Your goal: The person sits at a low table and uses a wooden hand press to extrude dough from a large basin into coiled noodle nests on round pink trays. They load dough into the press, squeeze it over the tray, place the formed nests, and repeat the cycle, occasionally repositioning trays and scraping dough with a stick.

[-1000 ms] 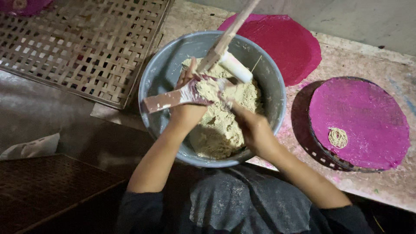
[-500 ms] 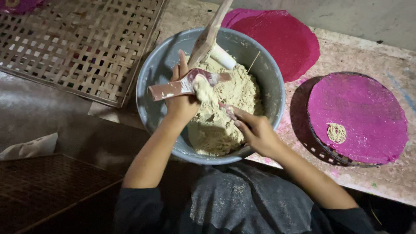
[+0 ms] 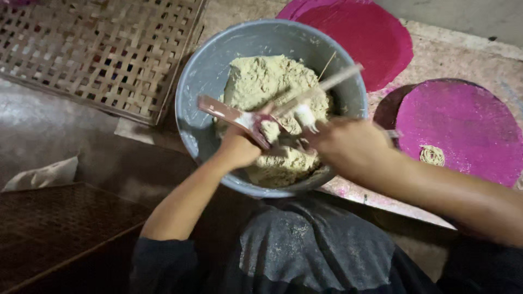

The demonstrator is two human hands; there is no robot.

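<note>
Two hands are working over one grey basin. The left hand [image 3: 239, 148] is closing around the handle of a flat reddish spatula [image 3: 231, 117], whose blade is slanting up toward the basin's left wall. The right hand [image 3: 343, 146] is gripping a pale stick [image 3: 321, 87] that is crossing the spatula and pointing out past the right rim; the view is blurring here, so the exact finger positions cannot be told. Both hands are meeting near the middle of the basin, just above one large mound of beige dough [image 3: 269, 90], which is filling most of the grey basin [image 3: 204, 76] and leaving bare wall only on the left side. The basin's near rim is sitting close against the person's grey shirt [image 3: 310, 247]. Three magenta round mats are lying to the right on the floor: one [image 3: 362, 38] touching the basin's far right rim, one [image 3: 463, 128] just beside the right forearm and carrying one small coil of noodles [image 3: 432, 155]; the third is only partly showing beneath the first. One woven bamboo tray [image 3: 98, 49] is lying to the left, its corner near the basin.
</note>
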